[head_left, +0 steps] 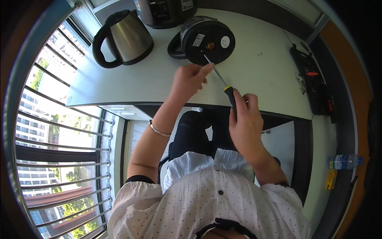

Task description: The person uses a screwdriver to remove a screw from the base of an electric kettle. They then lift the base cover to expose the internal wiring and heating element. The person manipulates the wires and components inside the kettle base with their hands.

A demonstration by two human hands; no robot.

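Note:
A black-bottomed kettle (pixel 215 36) lies on its side on the white desk (pixel 270 75), its base turned up toward me, with stickers on it. The tip of a screwdriver (pixel 219 76) with a black and yellow handle meets that base near its middle. My right hand (pixel 246 125) grips the screwdriver's handle, low at the desk's front edge. My left hand (pixel 189 79) has its thumb and fingers closed at the metal shaft, just below the kettle's base; its fingertips are partly hidden.
A steel kettle (pixel 131 40) stands upright at the back left, beside a dark appliance (pixel 163 12). A black tool case (pixel 318 93) and small metal pieces (pixel 301 83) lie at the right. A barred window (pixel 59 167) runs along the left; a water bottle (pixel 342 162) is at the far right.

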